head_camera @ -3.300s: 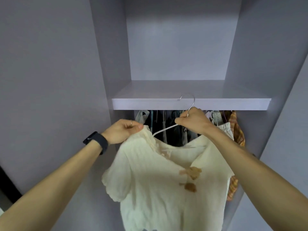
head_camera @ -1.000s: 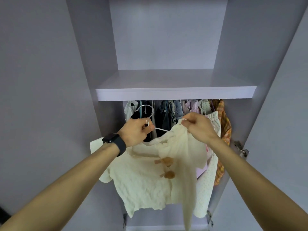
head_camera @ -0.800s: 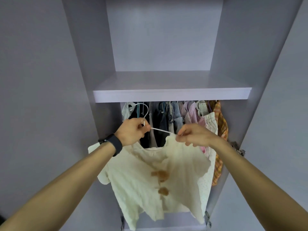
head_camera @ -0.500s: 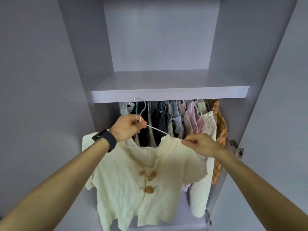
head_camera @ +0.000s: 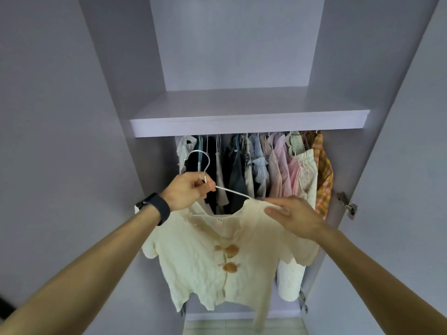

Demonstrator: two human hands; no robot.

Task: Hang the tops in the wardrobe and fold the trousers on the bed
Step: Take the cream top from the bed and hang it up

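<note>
While the open lilac wardrobe (head_camera: 116, 68) fills the frame, its shelf (head_camera: 249, 123) crosses the centre, with a row of hung clothes (head_camera: 268, 170) packed just beneath. At lower centre, a cream button-front top (head_camera: 205, 259) hangs in front of that row. The left hand (head_camera: 187, 191), centre-left, grips the neck of the top's white wire hanger (head_camera: 232, 191), whose hook is free. The right hand (head_camera: 294, 217), centre-right, rests straight-fingered on the top's shoulder. A black watch (head_camera: 158, 210) circles the left wrist.

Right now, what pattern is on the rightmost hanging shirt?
The rightmost shirt is orange-and-yellow plaid; head view.
</note>
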